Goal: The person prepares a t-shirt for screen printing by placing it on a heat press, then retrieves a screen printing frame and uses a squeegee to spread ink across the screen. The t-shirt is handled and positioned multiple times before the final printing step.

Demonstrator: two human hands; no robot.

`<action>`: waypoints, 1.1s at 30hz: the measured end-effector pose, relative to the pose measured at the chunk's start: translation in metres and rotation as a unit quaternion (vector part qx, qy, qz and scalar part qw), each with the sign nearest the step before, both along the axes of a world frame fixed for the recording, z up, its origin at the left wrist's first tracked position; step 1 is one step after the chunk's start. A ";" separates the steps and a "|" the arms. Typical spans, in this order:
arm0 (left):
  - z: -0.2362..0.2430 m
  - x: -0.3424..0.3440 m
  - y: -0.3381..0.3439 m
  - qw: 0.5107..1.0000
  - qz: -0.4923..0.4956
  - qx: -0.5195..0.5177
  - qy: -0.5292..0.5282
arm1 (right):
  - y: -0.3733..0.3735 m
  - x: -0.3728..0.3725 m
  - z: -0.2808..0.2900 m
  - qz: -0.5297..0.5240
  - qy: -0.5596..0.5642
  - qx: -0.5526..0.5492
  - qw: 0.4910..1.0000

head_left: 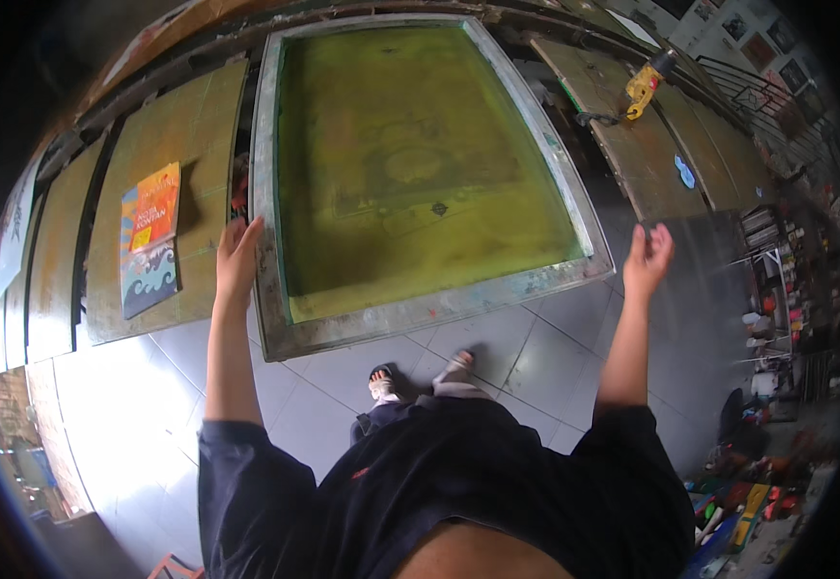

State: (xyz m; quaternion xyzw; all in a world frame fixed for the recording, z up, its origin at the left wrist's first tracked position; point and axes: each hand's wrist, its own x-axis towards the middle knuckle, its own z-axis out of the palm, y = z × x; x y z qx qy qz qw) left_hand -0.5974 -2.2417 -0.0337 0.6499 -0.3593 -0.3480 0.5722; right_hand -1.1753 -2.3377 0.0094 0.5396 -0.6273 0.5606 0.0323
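Observation:
A large screen-printing frame [426,311] with grey, paint-stained sides and a yellow-green mesh [410,106] lies in front of me. A faint darker pattern shows in the mesh. My left hand [235,259] is raised at the frame's left side, thumb and fingers apart; whether it touches the edge I cannot tell. Off the frame's near right corner, my right hand [648,259] hangs in the air with loosely bent, parted fingers and nothing visible in it.
Left of the frame, a colourful booklet [150,241] lies on a board [203,125]. On the right-hand boards are a yellow heat gun or drill [646,87] and a small blue piece [684,172]. Cluttered shelves [782,318] stand far right. My feet are on grey floor tiles [536,362].

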 end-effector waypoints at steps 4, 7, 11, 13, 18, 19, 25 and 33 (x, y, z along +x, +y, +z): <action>0.002 -0.024 0.083 0.948 -0.026 -0.014 0.317 | 0.117 -0.086 -0.105 -0.071 -0.042 0.211 0.974; -0.062 -0.040 0.139 0.904 0.049 0.095 0.414 | 0.275 -0.162 -0.297 -0.098 0.079 0.534 0.836; -0.214 -0.059 0.179 0.779 0.099 0.240 0.570 | 0.499 -0.188 -0.372 -0.064 -0.292 0.794 0.530; -0.227 -0.146 0.163 0.832 0.133 0.319 0.433 | 0.581 -0.195 -0.363 -0.115 -0.388 0.754 0.518; -0.222 -0.340 0.146 0.844 -0.169 0.468 0.201 | 0.699 -0.239 -0.349 -0.244 -0.556 0.616 0.502; -0.221 -0.369 0.147 0.842 -0.219 0.483 0.096 | 0.709 -0.249 -0.349 -0.274 -0.579 0.577 0.507; -0.290 -0.453 0.137 0.686 -0.516 0.334 -0.390 | 0.602 -0.332 -0.350 -0.231 -0.377 0.526 0.726; -0.317 -0.469 0.131 0.655 -0.420 0.561 -0.284 | 0.512 -0.391 -0.322 -0.039 -0.390 0.571 0.721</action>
